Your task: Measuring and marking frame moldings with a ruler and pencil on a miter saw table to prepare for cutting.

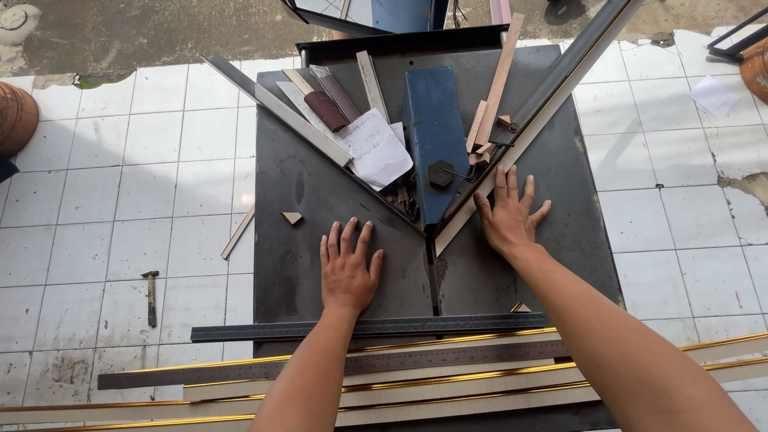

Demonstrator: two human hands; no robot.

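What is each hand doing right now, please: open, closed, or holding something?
Left hand: open, flat on the dark metal table, holding nothing.
Right hand: open, fingers spread, pressing by the frame moulding strip, gripping nothing.

A dark metal table [320, 200] stands on a white tiled floor [120, 192], with a blue blade housing [436, 136] at its middle. Left of the housing lie a white paper [376, 148] and a small wooden wedge [292, 217]; nearer than it, long gold-edged mouldings [448, 384] lie across the table's front edge. Far left of the housing, a hammer [150, 296] lies on the tiles
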